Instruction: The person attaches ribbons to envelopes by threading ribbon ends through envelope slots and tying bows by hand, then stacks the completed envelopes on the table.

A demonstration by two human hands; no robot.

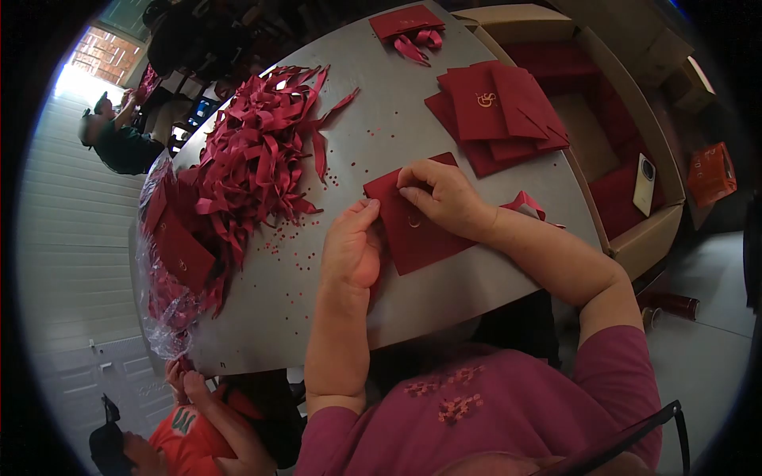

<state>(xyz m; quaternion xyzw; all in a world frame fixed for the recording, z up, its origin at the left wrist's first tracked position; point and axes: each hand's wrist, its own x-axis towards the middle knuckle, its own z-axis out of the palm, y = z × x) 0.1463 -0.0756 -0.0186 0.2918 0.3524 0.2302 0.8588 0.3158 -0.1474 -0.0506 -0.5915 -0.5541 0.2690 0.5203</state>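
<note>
A flat dark red paper bag [432, 246] with a gold mark lies tilted on the grey table in front of me. My left hand [353, 246] holds its left edge, thumb on the front and the other fingers partly hidden. Across the bag's upper part reaches my right hand [444, 198], its fingers curled and pinched together. What sits between those fingertips is too small to tell. Just right of the bag, a loop of red ribbon [525, 205] rests partly behind my right forearm.
A heap of red ribbons [258, 151] covers the table's left, beside clear plastic wrap [163, 317]. Stacked red bags [508, 111] lie back right; a ribboned bag [403, 24] is farther off. The cardboard box [663, 159] holds a phone [644, 184]. A person in orange [190, 440] works lower left.
</note>
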